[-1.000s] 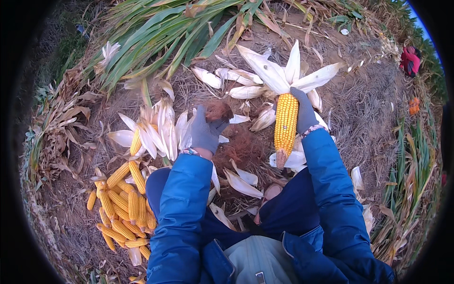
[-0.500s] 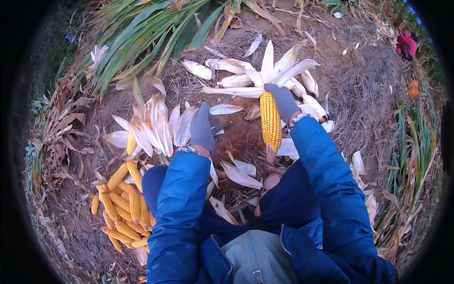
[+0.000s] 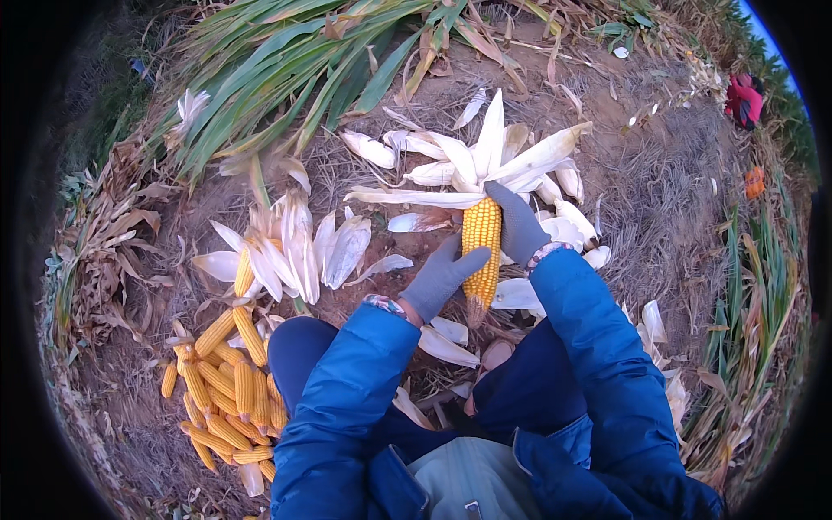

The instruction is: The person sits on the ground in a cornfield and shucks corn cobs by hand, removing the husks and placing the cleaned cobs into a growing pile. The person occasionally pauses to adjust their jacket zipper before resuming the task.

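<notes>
Green leaves (image 3: pixel 286 82) are spread beyond the heap of bare cobs (image 3: pixel 227 381). Right of the heap, husks (image 3: pixel 488 139) splayed, a corn cob (image 3: pixel 482 232) is gripped by the right hand (image 3: pixel 518 227) and crossed by the thumb of the left hand (image 3: pixel 440 279) — whether the left fingers grip cannot be told.

Daylight soft and even, rather cool in colour; no hard shadows seen. Strip of sky (image 3: pixel 777 43) bright at upper right; upper left quite dim. Weak sheen on blue sleeves (image 3: pixel 351 360). Kernels of corn cob (image 3: pixel 482 243) sufficiently sharp. Toward black round border, edges bent, details soft.
</notes>
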`<action>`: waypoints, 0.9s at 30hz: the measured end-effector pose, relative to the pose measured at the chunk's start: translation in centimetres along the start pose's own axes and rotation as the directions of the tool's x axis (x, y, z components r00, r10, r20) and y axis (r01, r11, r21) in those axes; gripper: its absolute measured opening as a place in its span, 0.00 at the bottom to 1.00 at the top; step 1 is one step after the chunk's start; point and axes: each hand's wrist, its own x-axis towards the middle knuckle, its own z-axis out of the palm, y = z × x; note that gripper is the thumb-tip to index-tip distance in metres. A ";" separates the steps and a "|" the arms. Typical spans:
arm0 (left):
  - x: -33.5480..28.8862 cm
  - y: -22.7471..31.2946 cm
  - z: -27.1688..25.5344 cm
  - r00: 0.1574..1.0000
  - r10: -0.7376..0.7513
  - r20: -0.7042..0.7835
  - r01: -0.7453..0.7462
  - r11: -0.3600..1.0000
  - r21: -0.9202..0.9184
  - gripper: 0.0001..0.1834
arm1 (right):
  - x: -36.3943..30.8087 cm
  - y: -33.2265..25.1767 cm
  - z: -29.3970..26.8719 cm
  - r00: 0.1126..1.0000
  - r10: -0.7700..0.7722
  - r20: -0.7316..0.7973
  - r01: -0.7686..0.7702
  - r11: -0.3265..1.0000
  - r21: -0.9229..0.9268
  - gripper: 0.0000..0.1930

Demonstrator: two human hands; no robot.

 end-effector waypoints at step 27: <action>-0.2 -1.9 -2.0 0.977 -0.190 -0.094 0.114 0.845 -0.523 0.23 | 1.5 -1.5 -2.0 0.950 -0.274 0.148 0.290 0.606 -0.741 0.36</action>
